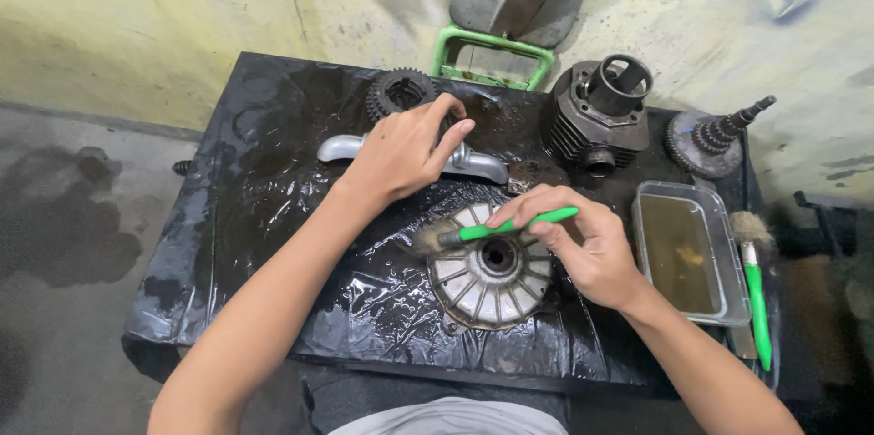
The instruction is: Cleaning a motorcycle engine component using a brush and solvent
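Centrally, the right hand (587, 248) grips a green-handled brush (482, 232) over the ribbed metal disc (492, 276); behind the disc, the left hand (407, 148) rests, fingers curled, on a silver pipe (473, 162).

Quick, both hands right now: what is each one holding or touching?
Left hand: not gripping, palm down with fingers spread on the silver curved pipe.
Right hand: closed on the green-handled brush, bristles on the round finned metal cover.

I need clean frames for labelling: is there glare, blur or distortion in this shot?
Head view: bright glare on the wet black sheet around the ribbed round hub; both hands, left hand and right hand, look sharp; wide-angle bending shows at the edges.
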